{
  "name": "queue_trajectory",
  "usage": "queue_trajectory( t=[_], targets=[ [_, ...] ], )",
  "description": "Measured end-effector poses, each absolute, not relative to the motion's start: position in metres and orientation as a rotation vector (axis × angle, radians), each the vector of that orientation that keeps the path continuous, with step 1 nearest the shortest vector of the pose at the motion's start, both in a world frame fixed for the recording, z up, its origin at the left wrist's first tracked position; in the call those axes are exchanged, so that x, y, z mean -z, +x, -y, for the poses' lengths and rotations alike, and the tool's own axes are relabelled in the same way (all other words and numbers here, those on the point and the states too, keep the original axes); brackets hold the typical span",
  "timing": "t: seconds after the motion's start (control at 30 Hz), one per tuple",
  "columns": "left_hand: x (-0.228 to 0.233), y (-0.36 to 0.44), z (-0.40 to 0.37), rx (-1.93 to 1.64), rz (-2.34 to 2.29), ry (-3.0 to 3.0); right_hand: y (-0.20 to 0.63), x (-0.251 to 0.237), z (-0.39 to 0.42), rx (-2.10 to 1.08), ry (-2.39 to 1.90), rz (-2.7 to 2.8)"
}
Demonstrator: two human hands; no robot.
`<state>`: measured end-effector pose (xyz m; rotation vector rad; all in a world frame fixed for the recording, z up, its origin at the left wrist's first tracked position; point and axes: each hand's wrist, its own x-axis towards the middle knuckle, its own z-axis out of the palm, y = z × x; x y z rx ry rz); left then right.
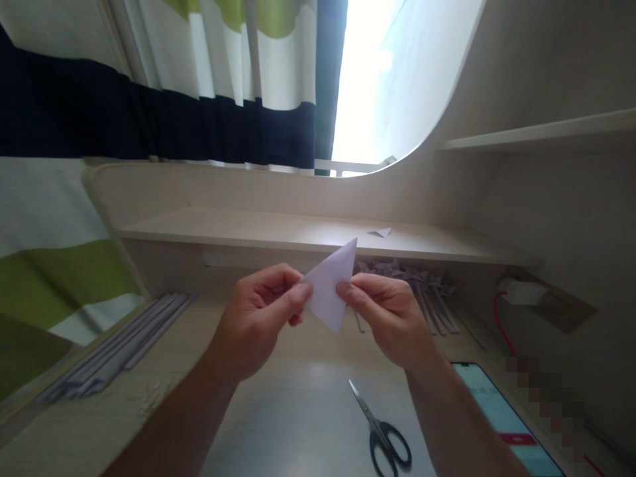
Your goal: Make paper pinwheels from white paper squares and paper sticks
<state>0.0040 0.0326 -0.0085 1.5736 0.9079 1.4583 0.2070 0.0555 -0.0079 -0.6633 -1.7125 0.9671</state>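
Note:
A folded white paper triangle (331,285) is held up above the desk between both hands. My left hand (258,318) pinches its left edge with thumb and forefinger. Gripping the right edge the same way is my right hand (390,318). One tip of the paper points up and right, the other down. Black-handled scissors (382,434) lie shut on the desk (278,424) below the hands, untouched.
A bundle of long grey paper strips (116,354) lies at the left. More strips (432,298) are piled under the low shelf (298,232). A small paper scrap (381,232) sits on that shelf. A lit phone (501,417) lies at the right. Striped curtain behind.

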Motion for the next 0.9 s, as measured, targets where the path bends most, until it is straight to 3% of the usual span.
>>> queue_trajectory(
  t=[0.47, 0.63, 0.9],
  targets=[
    [0.033, 0.023, 0.014, -1.558, -0.929, 1.295, 0.214, 0.039, -0.019, -1.334, -0.761, 1.502],
    [0.051, 0.007, 0.041, -1.573, -0.961, 1.292, 0.228, 0.061, 0.024, -1.66, -0.769, 1.483],
    [0.05, -0.006, 0.092, -1.071, -1.009, 1.765, 0.225, 0.082, 0.074, -1.89, -0.817, 1.616]
  ],
)
